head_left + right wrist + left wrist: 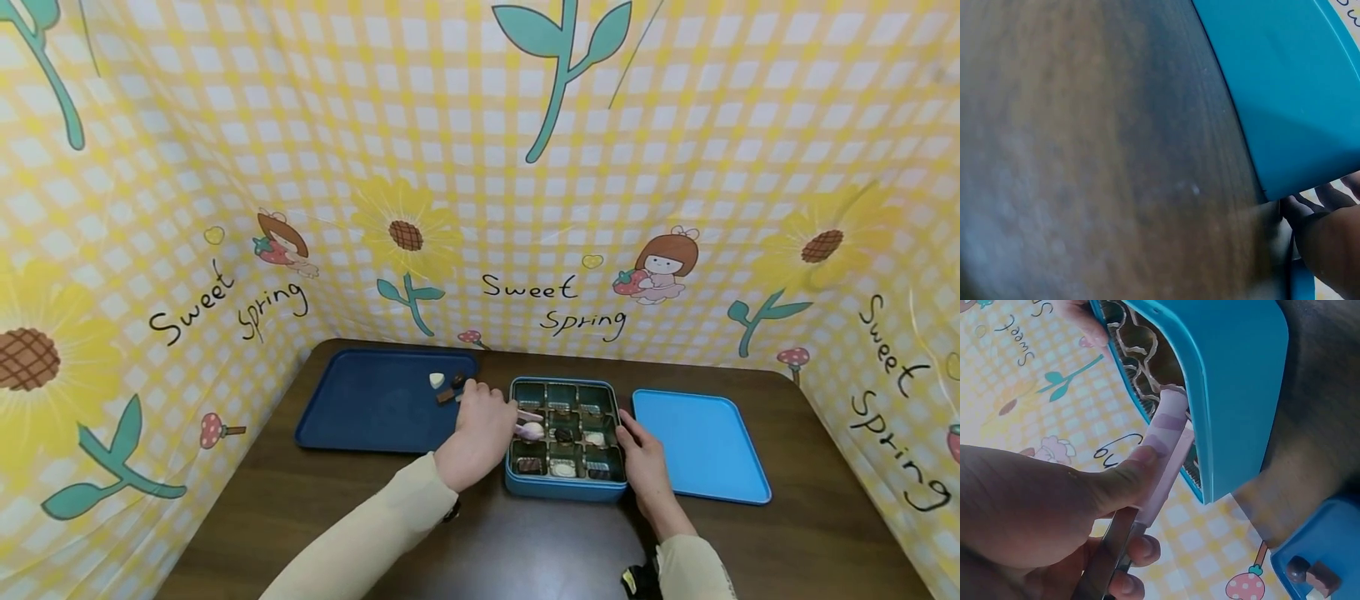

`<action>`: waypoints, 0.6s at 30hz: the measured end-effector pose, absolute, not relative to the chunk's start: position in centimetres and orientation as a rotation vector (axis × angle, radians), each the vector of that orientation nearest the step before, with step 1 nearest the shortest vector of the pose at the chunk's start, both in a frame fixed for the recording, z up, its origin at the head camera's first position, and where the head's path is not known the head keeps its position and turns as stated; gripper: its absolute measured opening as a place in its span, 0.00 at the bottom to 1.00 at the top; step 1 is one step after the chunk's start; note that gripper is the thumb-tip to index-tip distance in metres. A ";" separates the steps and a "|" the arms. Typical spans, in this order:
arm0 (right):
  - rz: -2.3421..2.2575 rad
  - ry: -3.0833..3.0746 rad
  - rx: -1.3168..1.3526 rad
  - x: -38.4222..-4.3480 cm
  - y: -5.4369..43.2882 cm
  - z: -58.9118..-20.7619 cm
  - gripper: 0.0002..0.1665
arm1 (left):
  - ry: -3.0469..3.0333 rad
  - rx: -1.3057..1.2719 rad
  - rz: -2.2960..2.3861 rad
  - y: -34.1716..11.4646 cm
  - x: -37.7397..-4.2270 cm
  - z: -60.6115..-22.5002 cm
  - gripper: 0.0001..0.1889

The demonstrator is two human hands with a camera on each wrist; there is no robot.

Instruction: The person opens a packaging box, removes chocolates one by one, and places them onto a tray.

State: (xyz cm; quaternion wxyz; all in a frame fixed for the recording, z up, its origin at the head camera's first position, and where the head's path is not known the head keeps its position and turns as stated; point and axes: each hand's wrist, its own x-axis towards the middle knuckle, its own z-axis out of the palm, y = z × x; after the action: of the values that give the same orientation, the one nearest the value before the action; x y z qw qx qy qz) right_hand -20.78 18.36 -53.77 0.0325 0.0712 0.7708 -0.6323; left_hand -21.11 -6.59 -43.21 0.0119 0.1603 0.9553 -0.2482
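My left hand (483, 429) grips a pair of metal tongs (1116, 544) with pale pink sleeved tips (1166, 428). The tips reach over the left rim of a blue tin (566, 487), into the left compartment of its middle row. Whether they pinch a chocolate is hidden. Dark and white chocolates sit in the front row, among them a white chocolate (562, 469). A dark chocolate (562, 435) and a white chocolate (595, 438) lie in the middle row. My right hand (648, 467) rests against the tin's right side, fingers extended.
Left of the tin lies a dark blue tray (360, 408) bearing a white heart-shaped chocolate (437, 380), a brown bar (446, 397) and a round dark chocolate (459, 380). A light blue lid (712, 446) lies to the right. A patterned cloth (480, 208) surrounds the brown table (480, 550).
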 end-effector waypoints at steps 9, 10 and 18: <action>-1.945 2.372 0.227 -20.7 18.3 -53.8 0.32 | 3.019 0.475 -0.714 -7.3 -21.0 -42.4 0.18; -1.945 2.373 0.229 -20.7 18.3 -53.8 0.32 | 3.025 0.470 -0.706 -7.4 -21.0 -42.3 0.18; -1.947 2.372 0.219 -20.8 18.4 -53.7 0.32 | 3.107 0.453 -0.637 -8.2 -21.0 -41.5 0.16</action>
State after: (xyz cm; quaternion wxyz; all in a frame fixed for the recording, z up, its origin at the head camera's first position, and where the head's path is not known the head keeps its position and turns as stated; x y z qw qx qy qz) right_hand -20.81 18.39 -53.75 0.0324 0.0713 0.7706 -0.6325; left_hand -21.00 -8.22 -41.52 -0.0309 0.1414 0.9693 -0.1987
